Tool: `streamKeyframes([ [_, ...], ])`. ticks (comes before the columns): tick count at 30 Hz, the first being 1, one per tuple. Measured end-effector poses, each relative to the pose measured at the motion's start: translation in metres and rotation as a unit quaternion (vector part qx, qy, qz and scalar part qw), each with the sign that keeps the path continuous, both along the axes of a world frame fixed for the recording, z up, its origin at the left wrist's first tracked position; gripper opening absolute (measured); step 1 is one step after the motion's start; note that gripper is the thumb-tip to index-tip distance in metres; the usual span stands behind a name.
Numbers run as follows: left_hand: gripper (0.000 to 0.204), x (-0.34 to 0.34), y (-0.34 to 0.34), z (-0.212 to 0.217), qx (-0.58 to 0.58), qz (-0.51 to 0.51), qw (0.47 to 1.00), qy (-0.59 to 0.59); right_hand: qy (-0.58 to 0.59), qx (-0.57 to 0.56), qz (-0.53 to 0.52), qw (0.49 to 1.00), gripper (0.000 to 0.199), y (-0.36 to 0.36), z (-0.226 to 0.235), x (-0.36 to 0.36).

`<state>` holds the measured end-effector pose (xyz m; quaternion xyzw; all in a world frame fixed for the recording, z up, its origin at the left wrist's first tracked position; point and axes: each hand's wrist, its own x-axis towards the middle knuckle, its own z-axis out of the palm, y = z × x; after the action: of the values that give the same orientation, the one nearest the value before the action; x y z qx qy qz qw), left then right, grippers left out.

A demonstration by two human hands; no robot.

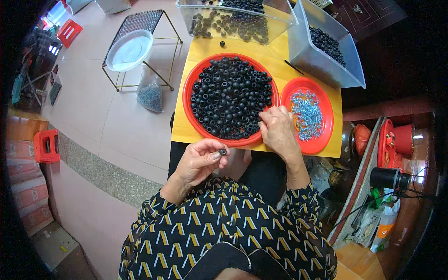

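- View from above of a seated person in a black top with a yellow and white pattern, both bare hands raised over a small yellow table
- The left hand is lifted near the table's front edge, its thumb and fingers pinched together on a small black ring, which stands out at the fingertips
- The right hand rests at the front right rim of a large red plate, fingers curled and fingertips pressed among the pieces there; whether it grips one cannot be told
- The large red plate sits in the middle of the table and is heaped with many more small black rings
- Just to its right, touching or nearly touching, lies a smaller red plate holding a pile of small shiny blue-silver metal parts
- At the far edge of the table stands a clear plastic box with black rings scattered in it; one loose black ring lies on the table in front of it
- To the right of that, a second clear tub, tilted, holds more black rings
- On the pale tiled floor to the left stand a wire-frame stand bearing a white round basin, and a clear bag of small grey parts leaning by its legs
- Further left, a red plastic stool sits on the floor
- On the right edge, red containers and a black cylinder with a cable lie on a low shelf
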<state>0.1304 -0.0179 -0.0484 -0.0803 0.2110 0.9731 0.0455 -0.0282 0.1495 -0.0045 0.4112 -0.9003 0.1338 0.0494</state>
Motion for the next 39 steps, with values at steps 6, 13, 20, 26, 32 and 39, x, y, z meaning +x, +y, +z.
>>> streamKeyframes([
  [6, 0.019, -0.001, 0.002, -0.001, -0.010, 0.008, 1.000, 0.012, 0.004, 0.021, 0.003, 1.000, 0.005, -0.005, -0.006, -0.002],
  [13, 0.017, -0.004, 0.003, 0.005, -0.024, 0.017, 0.999, 0.014, -0.193, -0.185, -0.044, 0.963, 0.004, 0.005, -0.003, -0.003],
  [20, 0.017, -0.009, 0.006, 0.014, -0.038, 0.017, 0.999, 0.011, -0.644, -0.432, -0.059, 0.629, 0.009, 0.010, 0.009, 0.010],
  [26, 0.017, -0.012, 0.008, 0.014, -0.050, 0.020, 0.998, 0.014, -0.647, -0.444, -0.014, 0.620, 0.012, 0.012, 0.004, 0.013],
  [32, 0.016, -0.017, 0.011, 0.020, -0.089, 0.031, 0.995, 0.013, -0.574, -0.402, -0.054, 0.711, 0.009, -0.002, 0.010, 0.035],
  [39, 0.017, -0.021, 0.012, 0.014, -0.090, 0.032, 0.995, 0.030, -0.368, -0.313, -0.001, 0.876, 0.011, -0.012, 0.014, 0.066],
])
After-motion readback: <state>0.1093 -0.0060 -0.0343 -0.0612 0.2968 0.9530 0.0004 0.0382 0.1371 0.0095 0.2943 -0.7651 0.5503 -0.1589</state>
